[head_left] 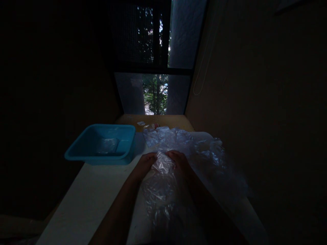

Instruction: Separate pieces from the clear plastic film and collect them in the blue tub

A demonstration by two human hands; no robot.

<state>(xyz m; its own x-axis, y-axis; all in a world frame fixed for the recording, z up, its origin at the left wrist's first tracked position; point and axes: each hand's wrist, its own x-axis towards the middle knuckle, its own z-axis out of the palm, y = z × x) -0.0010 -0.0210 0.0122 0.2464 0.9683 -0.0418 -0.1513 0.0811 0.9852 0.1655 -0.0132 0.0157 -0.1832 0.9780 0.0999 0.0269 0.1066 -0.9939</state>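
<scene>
Between my two hands is a crinkled clear plastic bag (164,163), gathered into a shiny bundle above the white table. My left hand (147,162) grips its left edge, thumb on top. On the opposite side my right hand (178,160) pinches it the same way. The undersides of both hands are hidden. More clear plastic (158,190) lies on the table between my forearms, but in the dim light I cannot tell whether it joins the held bag. Just beyond my hands spreads a heap of loose clear plastic bags (171,136).
A blue plastic basin (99,158) stands at the left, with a folded clear plastic piece (107,145) inside. Loose plastic (217,153) also covers the right side of the white table (76,200). Behind is a yellowish ledge (176,119) with small scraps, below a window (155,95).
</scene>
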